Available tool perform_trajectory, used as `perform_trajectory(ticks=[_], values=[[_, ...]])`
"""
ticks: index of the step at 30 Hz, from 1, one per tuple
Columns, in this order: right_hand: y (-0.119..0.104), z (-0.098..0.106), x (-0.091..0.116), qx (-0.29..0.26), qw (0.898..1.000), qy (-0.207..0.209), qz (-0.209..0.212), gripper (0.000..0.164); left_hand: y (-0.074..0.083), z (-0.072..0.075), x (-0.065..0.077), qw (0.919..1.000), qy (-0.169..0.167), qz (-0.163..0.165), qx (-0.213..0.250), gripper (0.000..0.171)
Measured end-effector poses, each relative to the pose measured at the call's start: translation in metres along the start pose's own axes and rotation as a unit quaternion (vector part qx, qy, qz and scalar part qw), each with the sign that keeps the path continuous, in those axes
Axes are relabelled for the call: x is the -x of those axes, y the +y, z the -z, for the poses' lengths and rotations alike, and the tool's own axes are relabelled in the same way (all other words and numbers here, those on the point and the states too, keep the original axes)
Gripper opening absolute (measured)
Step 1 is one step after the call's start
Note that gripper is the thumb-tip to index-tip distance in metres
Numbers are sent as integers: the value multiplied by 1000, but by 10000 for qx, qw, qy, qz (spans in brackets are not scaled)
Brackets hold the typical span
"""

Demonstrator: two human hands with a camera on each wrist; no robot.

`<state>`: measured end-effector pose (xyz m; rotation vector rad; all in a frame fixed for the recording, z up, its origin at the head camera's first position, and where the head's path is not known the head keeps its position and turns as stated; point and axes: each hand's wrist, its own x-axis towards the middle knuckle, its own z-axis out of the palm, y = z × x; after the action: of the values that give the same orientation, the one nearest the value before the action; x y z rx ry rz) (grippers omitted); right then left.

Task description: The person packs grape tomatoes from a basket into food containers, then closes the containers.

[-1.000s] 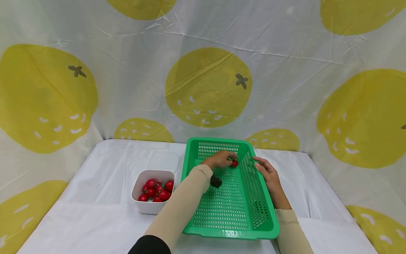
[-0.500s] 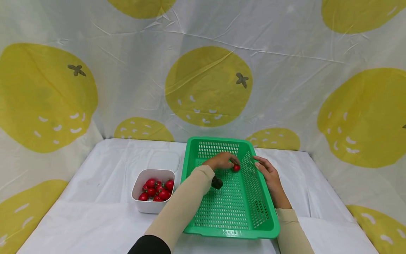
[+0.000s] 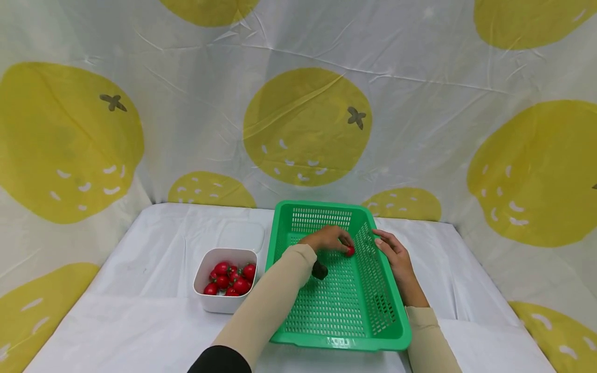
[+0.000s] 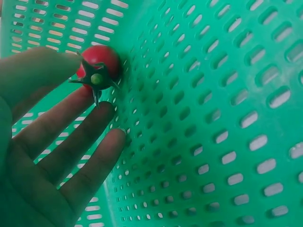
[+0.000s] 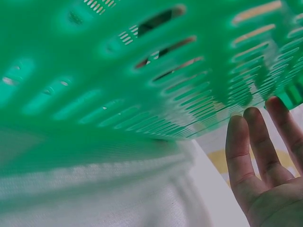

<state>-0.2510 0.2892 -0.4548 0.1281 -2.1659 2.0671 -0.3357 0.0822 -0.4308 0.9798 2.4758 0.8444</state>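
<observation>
Inside a green slatted plastic basket (image 3: 338, 343), my left hand (image 3: 328, 239) reaches in near the right wall. A small red tomato (image 3: 350, 251) with a green star-shaped calyx is at its fingertips. From the left wrist view, my thumb and index finger pinch the tomato (image 4: 102, 60) close to the basket wall (image 4: 189, 109). The other fingers stretch out below it. My right hand (image 3: 395, 259) rests its fingertips against the outer right side of the basket near the rim. Its fingers (image 5: 238, 146) look straight in the right wrist view.
Left of the basket stands a white square container (image 3: 224, 304) holding several red tomatoes (image 3: 228, 280). Behind it lies a translucent lid (image 3: 241, 236). A dark wrist device (image 3: 319, 270) hangs below my left wrist. White cloth (image 3: 140, 269) covers the table.
My left hand and the tomato have shifted slightly to the right and nearer me inside the basket. The right hand, basket and white container have stayed in place.
</observation>
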Motion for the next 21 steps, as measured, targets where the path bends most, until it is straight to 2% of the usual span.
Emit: perform_trajectory(ticks=[4, 10, 15, 21], values=[[-3, 0, 2, -27, 10000, -20, -33, 39, 0, -2, -2, 9999, 26, 98, 18, 23], [13, 6, -6, -11, 10000, -3, -97, 41, 1, -4, -3, 9998, 116, 153, -64, 24], [15, 7, -9, 32, 9999, -23, -107, 41, 1, -5, -5, 9992, 216, 145, -290, 22], [17, 7, -7, -35, 10000, 18, -35, 40, -1, -5, -5, 9998, 20, 199, -99, 23]])
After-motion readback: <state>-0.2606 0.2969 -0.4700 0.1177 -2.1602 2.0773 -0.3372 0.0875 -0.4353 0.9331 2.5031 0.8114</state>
